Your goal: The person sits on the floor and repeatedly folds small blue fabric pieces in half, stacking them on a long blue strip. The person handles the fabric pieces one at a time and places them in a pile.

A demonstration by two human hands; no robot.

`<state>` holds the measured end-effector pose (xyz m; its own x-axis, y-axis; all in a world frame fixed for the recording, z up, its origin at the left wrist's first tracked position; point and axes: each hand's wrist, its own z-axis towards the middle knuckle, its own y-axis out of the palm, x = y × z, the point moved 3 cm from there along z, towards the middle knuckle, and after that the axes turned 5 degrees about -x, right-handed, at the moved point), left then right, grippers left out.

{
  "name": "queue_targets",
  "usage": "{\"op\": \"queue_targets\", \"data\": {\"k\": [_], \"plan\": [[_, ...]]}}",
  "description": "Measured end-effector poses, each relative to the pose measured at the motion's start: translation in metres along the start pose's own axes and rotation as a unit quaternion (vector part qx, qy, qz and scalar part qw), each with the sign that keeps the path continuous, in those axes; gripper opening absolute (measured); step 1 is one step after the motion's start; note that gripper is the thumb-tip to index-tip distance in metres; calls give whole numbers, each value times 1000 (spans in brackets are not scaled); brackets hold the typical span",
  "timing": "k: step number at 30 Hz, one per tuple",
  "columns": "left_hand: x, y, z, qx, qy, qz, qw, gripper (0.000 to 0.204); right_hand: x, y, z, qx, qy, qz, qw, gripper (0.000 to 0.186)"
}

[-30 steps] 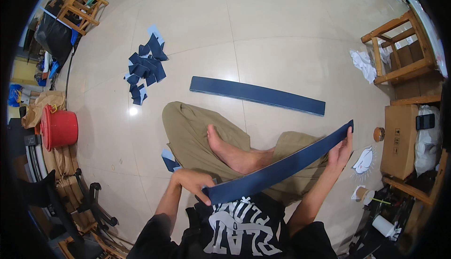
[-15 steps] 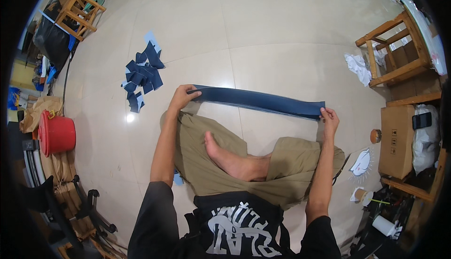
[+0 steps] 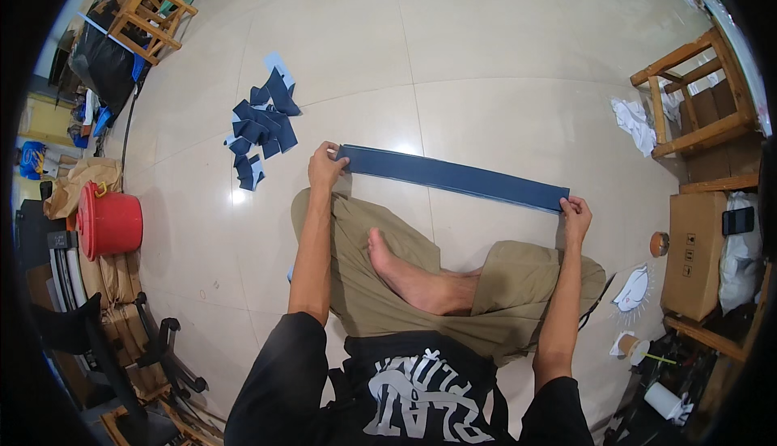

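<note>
A long, narrow strip of dark blue fabric [image 3: 453,177] stretches between my two hands, above the floor just beyond my crossed legs. My left hand [image 3: 326,166] pinches its left end between thumb and fingers. At the other end, my right hand [image 3: 575,218] grips the corner, a little nearer to me than the left. The strip looks flat and taut, with a pale line along its edges. Left of it, a loose pile of dark blue fabric scraps [image 3: 263,126] lies on the tiles, some showing a lighter blue side.
A red lidded bucket [image 3: 111,219] stands at the left beside brown wrapped bundles. Wooden stools are at the upper left and upper right [image 3: 700,94]. At the right sit a cardboard box [image 3: 694,256], crumpled white paper [image 3: 634,125] and a roll of tape [image 3: 660,244].
The strip has gone from bowed and partly gaping to flat and straight. Both hands still hold its ends. The whole view has shifted slightly.
</note>
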<state>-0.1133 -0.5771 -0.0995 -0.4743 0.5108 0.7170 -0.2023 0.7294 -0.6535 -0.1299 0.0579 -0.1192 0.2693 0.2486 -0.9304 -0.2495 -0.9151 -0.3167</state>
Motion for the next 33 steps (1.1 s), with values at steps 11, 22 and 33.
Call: {"op": "queue_targets", "data": {"k": [11,22,33], "plan": [[9,8,3,30,22,27,999,26,18,-14,6,50,-9,-51,997,21],[-7,4,9,41,1,85,996,22,6,-4,0,71,-14,-62,995,20],[7,3,5,43,12,108,993,22,1,-6,-5,95,-7,-73,993,15]]}}
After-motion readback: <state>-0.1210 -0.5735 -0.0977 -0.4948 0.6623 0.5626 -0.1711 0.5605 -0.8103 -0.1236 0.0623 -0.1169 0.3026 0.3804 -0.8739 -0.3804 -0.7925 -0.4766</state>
